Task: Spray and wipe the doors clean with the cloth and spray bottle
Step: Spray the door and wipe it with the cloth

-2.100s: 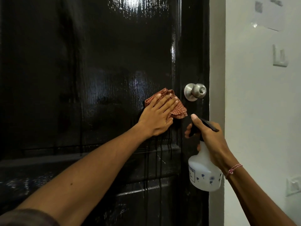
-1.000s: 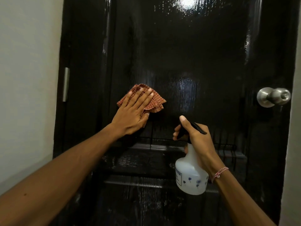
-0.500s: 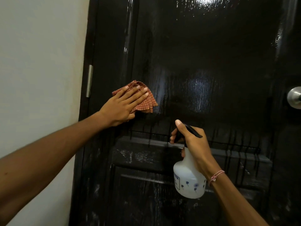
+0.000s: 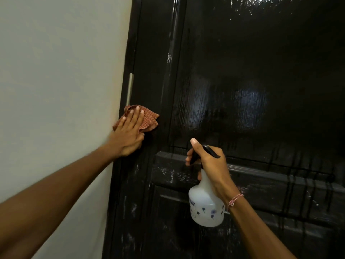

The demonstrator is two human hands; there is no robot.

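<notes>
Cloth — crumpled, checked — under flat left fingers; right fingers grip smooth bottle.

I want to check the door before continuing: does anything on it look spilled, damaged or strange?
Thin dark drip lines run down the door across its middle rail, right of the spray bottle: apparently liquid not yet wiped. The left hand presses the cloth at the far left edge instead. No damage shows.

A plain pale wall is seen from 7 to 11 o'clock, evenly lit and met by a black door frame on which a metal hinge is fixed. Light is mirrored as white glare at 1 o'clock.
</notes>
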